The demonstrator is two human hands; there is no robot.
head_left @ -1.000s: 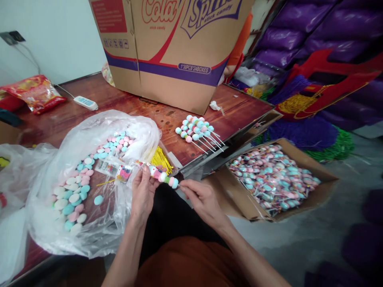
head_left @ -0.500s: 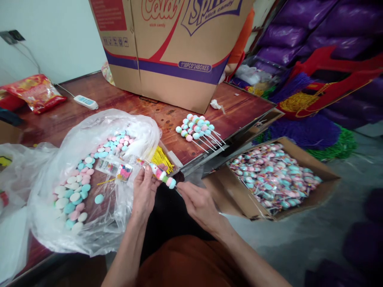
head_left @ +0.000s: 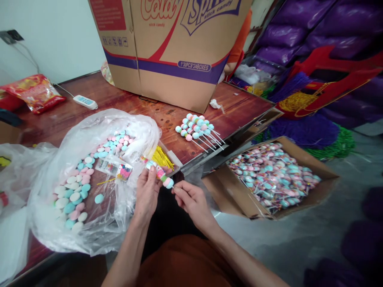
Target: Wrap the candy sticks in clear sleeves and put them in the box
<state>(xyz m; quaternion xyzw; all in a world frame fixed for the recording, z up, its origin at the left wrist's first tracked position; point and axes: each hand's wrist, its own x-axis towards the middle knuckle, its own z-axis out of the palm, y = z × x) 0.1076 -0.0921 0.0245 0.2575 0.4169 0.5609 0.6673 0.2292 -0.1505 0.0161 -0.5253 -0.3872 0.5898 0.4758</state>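
Note:
My left hand (head_left: 149, 187) is closed around a small clear printed wrapper (head_left: 152, 165) with a candy stick partly inside it. The lower beads of the candy stick (head_left: 168, 182), pink, green and pale blue, stick out of the wrapper toward the right. My right hand (head_left: 189, 198) pinches the end of the stick beside the lowest bead. Just left of my left hand lie flat printed wrappers (head_left: 124, 171) on the plastic bag (head_left: 98, 239). Loose pink, white and blue candies (head_left: 74, 196) spread over that bag. Behind my hands are gold twist ties (head_left: 163, 158) in a box.
A pile of unwrapped candy sticks (head_left: 196, 125) rests near the table's right edge. A large carton (head_left: 167, 79) stands at the back, with another person's arm (head_left: 230, 67) behind it. Below right, an open carton (head_left: 326, 177) holds wrapped candy sticks.
The candy stick has gone a little deeper into the wrapper. My right hand has shifted slightly left with the stick, and my left hand slightly right.

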